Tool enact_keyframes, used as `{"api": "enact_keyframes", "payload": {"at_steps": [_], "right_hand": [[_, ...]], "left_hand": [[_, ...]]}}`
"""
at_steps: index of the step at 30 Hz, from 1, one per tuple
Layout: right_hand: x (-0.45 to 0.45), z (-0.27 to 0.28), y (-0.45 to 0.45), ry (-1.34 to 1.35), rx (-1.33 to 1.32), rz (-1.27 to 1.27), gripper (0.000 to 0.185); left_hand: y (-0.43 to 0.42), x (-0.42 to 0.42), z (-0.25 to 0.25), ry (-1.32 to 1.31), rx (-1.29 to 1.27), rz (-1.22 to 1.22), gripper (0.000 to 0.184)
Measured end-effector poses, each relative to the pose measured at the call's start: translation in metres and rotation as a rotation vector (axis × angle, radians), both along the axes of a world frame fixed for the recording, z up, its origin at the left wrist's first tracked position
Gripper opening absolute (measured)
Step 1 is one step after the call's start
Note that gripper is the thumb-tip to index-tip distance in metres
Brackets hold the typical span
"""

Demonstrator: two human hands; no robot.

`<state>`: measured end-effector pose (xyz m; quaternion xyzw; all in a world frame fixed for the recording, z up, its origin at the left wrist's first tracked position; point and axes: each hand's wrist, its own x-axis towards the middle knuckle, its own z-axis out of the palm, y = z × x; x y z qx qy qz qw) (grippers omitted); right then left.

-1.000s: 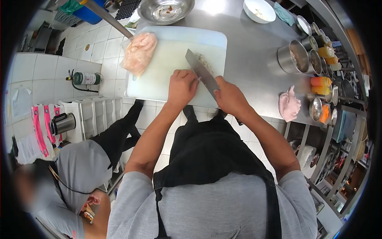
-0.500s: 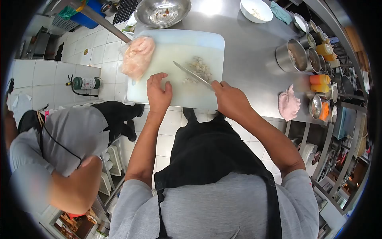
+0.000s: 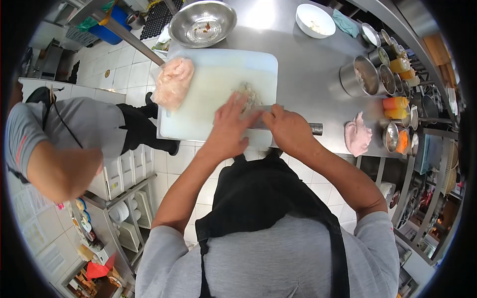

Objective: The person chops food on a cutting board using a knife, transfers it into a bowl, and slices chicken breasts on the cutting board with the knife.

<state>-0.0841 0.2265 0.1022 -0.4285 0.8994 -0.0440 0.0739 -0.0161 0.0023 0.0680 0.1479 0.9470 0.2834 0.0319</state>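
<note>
My right hand point(image 3: 288, 130) is closed around a knife point(image 3: 315, 128), whose handle end sticks out to the right of the fist. The blade lies low over the board's front right part, mostly hidden behind my hands. My left hand point(image 3: 229, 125) is spread with its fingers apart, its fingertips at the blade and beside the chopped pale pieces point(image 3: 249, 95). These pieces lie in a small heap on the white cutting board point(image 3: 208, 74). A clear bag of pale pink meat point(image 3: 174, 83) rests on the board's left edge.
A steel bowl point(image 3: 202, 24) stands behind the board. Farther right are a white bowl point(image 3: 315, 21), a steel pot point(image 3: 358, 77), sauce bottles point(image 3: 395, 103) and a pink cloth point(image 3: 357, 135). Another person point(image 3: 89, 121) is at the left, one arm blurred.
My left hand went away from the blade, then came back right onto it with fingers spread. The knife has turned from diagonal to nearly sideways. The other person has moved up the view.
</note>
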Motion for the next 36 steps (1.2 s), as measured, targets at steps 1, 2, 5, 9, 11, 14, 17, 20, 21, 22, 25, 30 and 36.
{"api": "enact_keyframes", "payload": {"at_steps": [1, 2, 5, 9, 11, 14, 17, 20, 21, 22, 25, 30, 36], "right_hand": [[-0.002, 0.002, 0.001, 0.037, -0.002, 0.017, 0.021], [-0.003, 0.005, 0.003, 0.07, -0.002, 0.032, 0.02], [-0.006, 0.02, 0.014, 0.077, 0.028, 0.044, 0.02], [-0.007, 0.035, 0.039, 0.059, 0.001, 0.015, 0.021], [-0.006, 0.038, 0.06, -0.036, -0.05, -0.05, 0.023], [-0.004, 0.03, 0.083, -0.264, -0.299, -0.244, 0.022], [-0.001, -0.001, 0.093, -0.823, -0.58, -0.657, 0.019], [0.009, -0.036, 0.093, -1.113, -0.817, -0.906, 0.014], [0.015, -0.055, 0.095, -1.13, -0.867, -0.959, 0.013], [0.019, -0.068, 0.094, -1.148, -0.92, -1.009, 0.012], [0.037, -0.094, 0.091, -1.15, -0.925, -1.08, 0.012], [0.037, -0.087, 0.058, -1.083, -0.755, -1.043, 0.02], [0.033, -0.088, 0.01, -1.094, -0.683, -0.959, 0.021]], "left_hand": [[0.002, -0.003, -0.001, -0.036, -0.027, 0.004, 0.088], [0.005, -0.006, -0.004, -0.075, -0.053, 0.006, 0.091], [0.0, -0.01, -0.015, -0.168, -0.113, 0.043, 0.098], [-0.022, -0.005, -0.032, -0.225, -0.114, 0.093, 0.103], [-0.025, -0.006, -0.042, -0.19, -0.093, 0.116, 0.104], [-0.025, -0.019, -0.061, -0.085, -0.046, 0.154, 0.106], [-0.008, -0.049, -0.078, 0.015, 0.006, 0.168, 0.103], [-0.003, -0.062, -0.087, 0.065, 0.03, 0.092, 0.096], [-0.003, -0.059, -0.088, 0.065, 0.05, 0.038, 0.094], [-0.005, -0.056, -0.087, 0.066, 0.066, -0.015, 0.091], [-0.01, -0.038, -0.081, 0.097, 0.178, -0.071, 0.087], [0.003, -0.039, -0.099, 0.252, 0.236, 0.278, 0.088], [0.039, -0.044, -0.096, 0.306, 0.256, 0.522, 0.094]]}}
